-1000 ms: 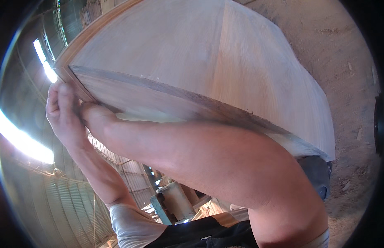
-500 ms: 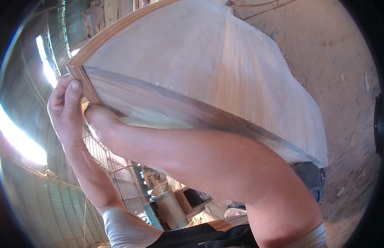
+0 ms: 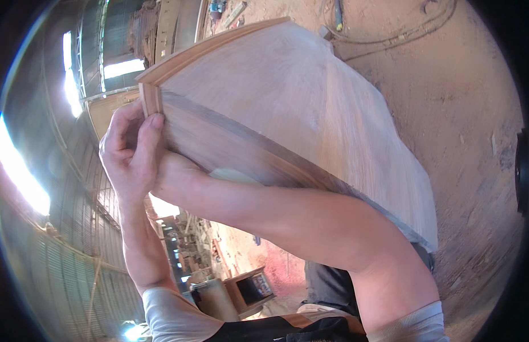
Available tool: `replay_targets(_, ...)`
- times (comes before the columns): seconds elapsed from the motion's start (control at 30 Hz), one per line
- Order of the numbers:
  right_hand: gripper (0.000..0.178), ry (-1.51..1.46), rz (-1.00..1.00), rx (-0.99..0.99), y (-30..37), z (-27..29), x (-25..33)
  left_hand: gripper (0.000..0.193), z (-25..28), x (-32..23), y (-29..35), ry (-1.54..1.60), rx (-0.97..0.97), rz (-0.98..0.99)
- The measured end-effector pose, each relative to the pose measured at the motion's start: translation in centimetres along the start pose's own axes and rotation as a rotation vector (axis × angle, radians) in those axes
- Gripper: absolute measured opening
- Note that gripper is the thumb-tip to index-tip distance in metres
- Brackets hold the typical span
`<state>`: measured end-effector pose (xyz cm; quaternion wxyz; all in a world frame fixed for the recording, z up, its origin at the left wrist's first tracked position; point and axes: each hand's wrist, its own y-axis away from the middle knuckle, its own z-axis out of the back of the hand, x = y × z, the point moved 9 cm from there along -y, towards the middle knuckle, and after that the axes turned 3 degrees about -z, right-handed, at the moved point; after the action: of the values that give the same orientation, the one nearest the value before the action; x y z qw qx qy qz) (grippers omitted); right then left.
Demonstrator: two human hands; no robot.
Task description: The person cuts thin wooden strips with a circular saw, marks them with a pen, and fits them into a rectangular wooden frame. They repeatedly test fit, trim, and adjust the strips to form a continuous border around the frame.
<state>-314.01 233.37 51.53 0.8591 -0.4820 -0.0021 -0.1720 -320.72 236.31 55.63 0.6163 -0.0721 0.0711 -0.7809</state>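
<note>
A large wooden panel piece (image 3: 258,85), pale and streaked across its top, stands tilted in front of me. Along its far left edge runs a brown wooden moulding (image 3: 219,48), whose short end piece (image 3: 152,100) turns down at the left corner. My left hand (image 3: 130,148) pinches that short moulding, thumb in front and fingers curled behind. Across the near side reaches my right arm, and my right hand (image 3: 176,171) lies just beside the left one, under the corner. Its fingers are hidden behind the left hand and the wood.
Dusty brown ground (image 3: 464,114) spreads to the right and beyond the piece, with a hose or cable (image 3: 389,41) lying at the back. A brown box-like cabinet (image 3: 250,290) stands at the bottom middle. Corrugated metal walling (image 3: 65,273) is on the left.
The corner of the wooden piece and both hands now appear further right in view. More of the far ground shows, and my left hand still grips the moulding.
</note>
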Motion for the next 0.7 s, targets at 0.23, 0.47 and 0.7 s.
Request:
replay_targets(0.23,0.049,0.058,-0.009,-0.072,1.9,-0.5,0.6,0.024,0.1,0.7,0.8,0.16,-0.149,0.094)
replay_targets(0.47,0.033,0.753,-0.261,-0.462,0.1,-2.5,0.9,0.022,-0.2,-0.6,0.9,0.076,-0.17,0.013)
replay_targets(0.7,0.026,-0.483,0.052,-0.556,3.4,-4.3,1.3,0.023,-1.1,1.7,2.6,0.082,-0.063,0.07)
